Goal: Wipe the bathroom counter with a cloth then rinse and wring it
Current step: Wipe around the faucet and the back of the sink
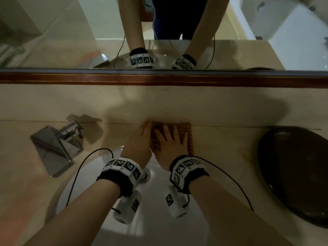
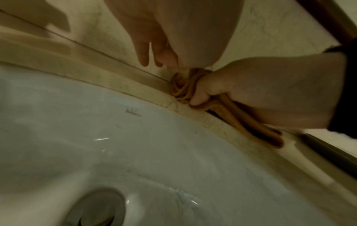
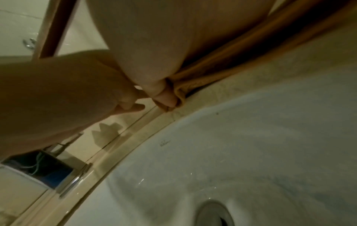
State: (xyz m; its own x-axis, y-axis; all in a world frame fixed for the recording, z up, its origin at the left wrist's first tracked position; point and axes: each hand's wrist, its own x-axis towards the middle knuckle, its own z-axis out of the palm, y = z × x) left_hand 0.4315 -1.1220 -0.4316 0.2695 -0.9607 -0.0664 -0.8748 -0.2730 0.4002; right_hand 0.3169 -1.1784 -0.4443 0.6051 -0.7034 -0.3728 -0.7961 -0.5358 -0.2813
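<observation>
A folded orange-brown cloth [image 1: 186, 132] lies on the beige counter [image 1: 221, 139] just behind the white sink [image 1: 156, 219], against the back wall. My right hand [image 1: 170, 137] lies on top of it with fingers spread flat. Its thumb [image 2: 201, 94] is hooked into the bunched folds of the cloth [image 2: 237, 120] at the sink's rim. My left hand [image 1: 142, 134] rests beside the cloth's left edge with fingers [image 2: 146, 58] straight and holds nothing. The right wrist view shows the cloth [image 3: 231, 64] pressed under my palm.
A square chrome faucet [image 1: 56, 146] stands on the counter at the left. A dark oval bowl [image 1: 292, 174] sits at the right. The mirror's wooden frame [image 1: 159, 79] runs along the wall above. The drain [image 2: 96, 209] lies at the basin's bottom.
</observation>
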